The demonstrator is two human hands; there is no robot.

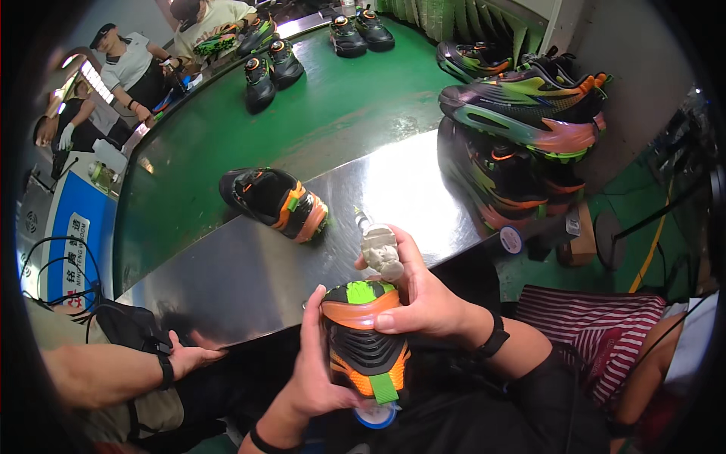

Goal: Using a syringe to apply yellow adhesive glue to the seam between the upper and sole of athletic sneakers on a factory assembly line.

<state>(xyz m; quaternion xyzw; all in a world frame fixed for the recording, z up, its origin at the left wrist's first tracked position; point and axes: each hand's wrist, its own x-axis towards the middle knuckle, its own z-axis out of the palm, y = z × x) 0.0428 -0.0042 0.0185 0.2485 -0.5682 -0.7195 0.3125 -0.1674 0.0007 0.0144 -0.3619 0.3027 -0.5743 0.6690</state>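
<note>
table: bright metal strip along the near side; scuffed green surface behind it, filling the upper middle of the frame. room: green hanging strips at the top; blue panel at the left; yellow line on the floor at the right.

held shoe: lower centre, in front of the table; black, orange and green, heel facing the camera, pull tab downward. left hand: curved around its left side, fingers along the edge. right hand: thumb pressed on the heel band, fingers wrapped about a small blotched bottle, nozzle pointing up.

hard to make out: toe of the held shoe, out of sight; bottle, partly covered by fingers; blue-rimmed round item below the shoe, kind unclear; people at both sides, cut by the dark rim.

also present: single shoe, left of centre, across the metal strip; two pairs, upper left and top centre; shoe stack, upper right, blocking that end of the table; co-worker's hand, lower left, at the table edge.
</note>
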